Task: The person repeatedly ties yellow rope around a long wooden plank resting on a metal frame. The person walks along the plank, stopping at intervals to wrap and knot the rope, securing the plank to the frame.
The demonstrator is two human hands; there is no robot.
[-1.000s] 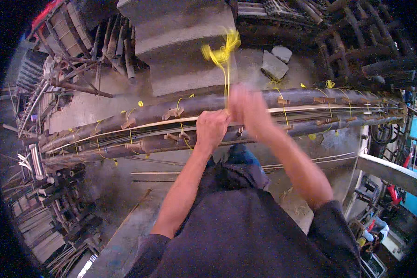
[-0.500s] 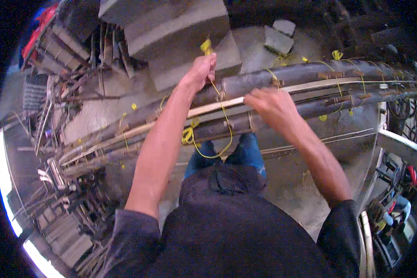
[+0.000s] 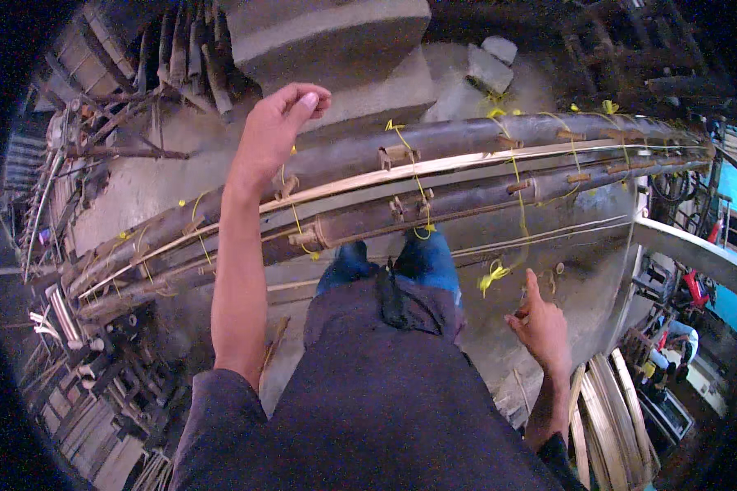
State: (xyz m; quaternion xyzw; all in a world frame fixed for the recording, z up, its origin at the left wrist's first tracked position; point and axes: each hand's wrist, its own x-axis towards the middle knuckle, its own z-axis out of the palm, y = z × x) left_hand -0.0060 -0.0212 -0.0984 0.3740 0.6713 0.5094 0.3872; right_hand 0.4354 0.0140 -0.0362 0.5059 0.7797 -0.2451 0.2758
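At the far left, a heap of dark rods and scrap strips (image 3: 74, 327) lies on the dusty grey floor (image 3: 139, 204) beside the left end of the bamboo poles (image 3: 434, 176), which are long, round, dark brown and jointed, laid side by side and running across the view from lower left to upper right. Pale split slats (image 3: 401, 173) lie flat along them, and small wooden pegs stick out of the poles here and there. Thin yellow string (image 3: 296, 219) loops around the bundle in several places, knotted at the top edge of the upper pole. The left hand (image 3: 277, 131) is raised over the left part of the poles, thumb and forefinger pinched together at the tips, the other fingers curled loosely; a strand of the yellow string runs down from just under the palm to the poles, but whether the pinch actually grips it cannot be told. Behind the hand stand rough grey concrete blocks (image 3: 336, 49). Below the poles are the person's blue trousers and dark shirt. Further right, a frayed tuft of yellow string (image 3: 493, 277) hangs beneath the lower pole at the end of a long strand. The right hand (image 3: 540, 327) is low and near that tuft, just below and right of it, forefinger pointing up and the remaining fingers half folded, holding nothing that can be seen. At the lower right, curved pale wooden slats (image 3: 614, 417) lie stacked on the floor.
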